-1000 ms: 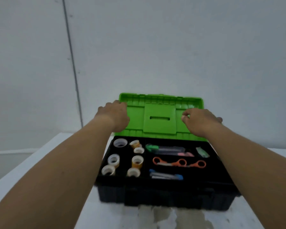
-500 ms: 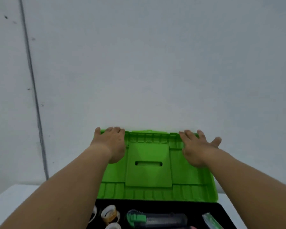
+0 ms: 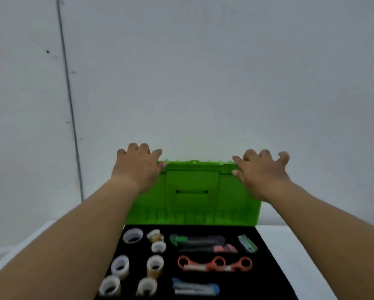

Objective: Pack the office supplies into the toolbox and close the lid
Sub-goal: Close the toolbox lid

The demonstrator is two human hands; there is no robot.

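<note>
Beyond both outstretched forearms, a bright green plastic toolbox lid (image 3: 192, 191) stands upright, hinged at the far edge of a black plastic toolbox tray (image 3: 266, 267). The left hand (image 3: 138, 167) rests on the lid's upper left corner and the right hand (image 3: 260, 174) on its upper right corner. Both hands lie spread against the lid, with fingers curled over its top rim; whether they grip it or only press on it cannot be told.

Below and between the wrists, the tray lies open on a white table (image 3: 298, 247). Under the left forearm sit several small rolls of clear and tan adhesive tape (image 3: 154, 265). Nearer the right forearm lie a green-and-black utility knife (image 3: 194, 239), a pair of orange-handled scissors (image 3: 214, 264), a blue-and-grey utility knife (image 3: 195, 287) and a small green stapler-like item (image 3: 247, 245).

Nothing loose shows on the visible table, so packing appears finished, and the step in hand is closing the lid. The next move likely calls for both hands to draw the top rim toward the body evenly, swinging the lid down on its hinge. Afterwards they would need to press it flat over the tray, with fingers clear of the closing edge.
</note>
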